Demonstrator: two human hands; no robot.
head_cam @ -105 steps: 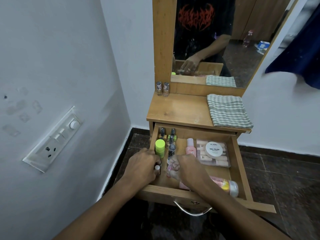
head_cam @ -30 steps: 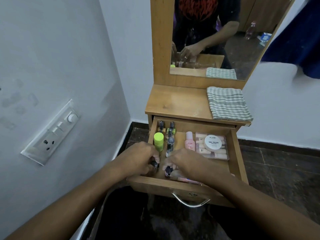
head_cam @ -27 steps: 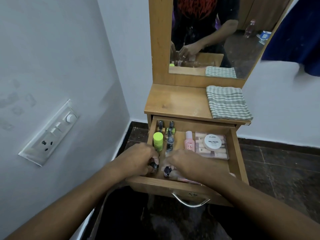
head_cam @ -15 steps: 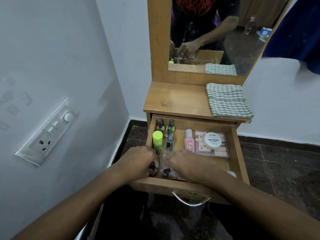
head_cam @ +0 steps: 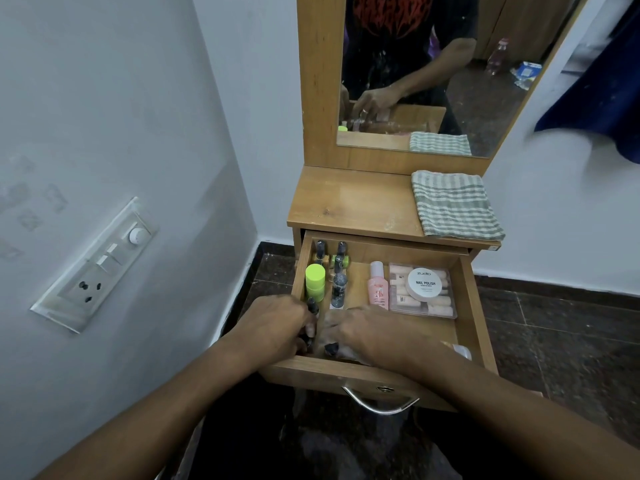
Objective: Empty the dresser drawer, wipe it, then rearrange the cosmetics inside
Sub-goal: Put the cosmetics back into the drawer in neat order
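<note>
Hardly moved: left grip (head_cam: 277,327), right grip (head_cam: 367,336) pinch bottles (head_cam: 331,348).

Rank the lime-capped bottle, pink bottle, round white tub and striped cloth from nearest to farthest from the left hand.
1. Lime-capped bottle, left in the drawer, beside the left hand.
2. Pink bottle, drawer middle.
3. Round white tub, drawer right.
4. Striped cloth, on the dresser top.

The left hand (head_cam: 277,323) and the right hand (head_cam: 367,334) are seen bare, as are both forearms up to the picture's edge. In the wood-framed mirror (head_cam: 318,81), a black short-sleeved T-shirt (head_cam: 398,15) is reflected; a jagged red graphic is printed across its chest, and its sleeve is ended above the elbow.
</note>
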